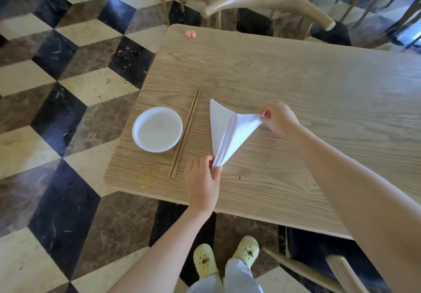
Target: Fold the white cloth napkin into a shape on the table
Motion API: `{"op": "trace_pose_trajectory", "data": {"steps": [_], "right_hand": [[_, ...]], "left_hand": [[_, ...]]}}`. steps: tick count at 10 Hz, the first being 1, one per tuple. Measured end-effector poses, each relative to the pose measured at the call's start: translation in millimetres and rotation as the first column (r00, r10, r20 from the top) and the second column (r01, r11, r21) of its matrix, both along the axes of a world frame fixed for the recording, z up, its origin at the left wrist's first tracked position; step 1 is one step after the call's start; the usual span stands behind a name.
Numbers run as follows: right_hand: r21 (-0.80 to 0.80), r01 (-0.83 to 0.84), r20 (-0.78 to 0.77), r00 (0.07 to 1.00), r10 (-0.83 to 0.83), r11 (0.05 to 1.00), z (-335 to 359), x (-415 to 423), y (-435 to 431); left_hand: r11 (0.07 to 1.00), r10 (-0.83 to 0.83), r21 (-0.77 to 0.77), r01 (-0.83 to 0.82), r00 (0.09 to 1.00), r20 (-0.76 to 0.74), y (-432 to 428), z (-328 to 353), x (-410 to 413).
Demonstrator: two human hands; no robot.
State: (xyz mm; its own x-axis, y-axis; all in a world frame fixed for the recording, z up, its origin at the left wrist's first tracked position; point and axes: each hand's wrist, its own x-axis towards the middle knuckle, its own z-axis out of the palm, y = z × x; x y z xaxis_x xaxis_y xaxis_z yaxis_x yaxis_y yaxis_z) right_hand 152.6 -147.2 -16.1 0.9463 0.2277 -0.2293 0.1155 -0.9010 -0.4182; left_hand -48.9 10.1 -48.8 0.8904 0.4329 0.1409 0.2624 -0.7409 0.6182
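— Where is the napkin [224, 131] at this moment?

— Down on the bench [296, 76], at 3 o'clock from the plate [157, 128], with the chopsticks [185, 133] between the two. It's a long white wedge, one tip towards 12 and the narrow tip towards 6.

— And your hands?

— My left hand [201, 178] is clamped on the narrow tip at 6 o'clock, thumb and fingers pinching it. My right hand [279, 117] pinches the corner out at 3 o'clock, and that flap looks raised off the wood.

— So what's the trick here?

— I reckon the left is the anchor: pin that tip dead, or the point goes blunt. The right should carry its corner across towards 9 o'clock, edge meeting the centre ridge without overlapping. Light tension, no tugging; soft cloth like this will probably sag and wrinkle. Then I'd lay it flat and press the crease from 6 up towards 12.

— Any risk?

— The chopsticks lie near. A wide swing could knock them.
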Motion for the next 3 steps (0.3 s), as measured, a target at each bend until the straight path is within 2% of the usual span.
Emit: {"op": "trace_pose_trajectory", "data": {"steps": [1,3], "right_hand": [[0.042,-0.039,0.006,0.999,0.039,0.998,1.2,2.2,-3.1],[0.118,0.017,-0.008,1.000,-0.016,0.993,0.2,-3.9,-7.4]], "left_hand": [[0.999,0.015,0.043,-0.015,1.000,0.001,-9.4,-0.4,-0.6],[0.998,0.001,0.065,0.002,0.999,-0.044,-17.1,2.6,-2.1]]}}
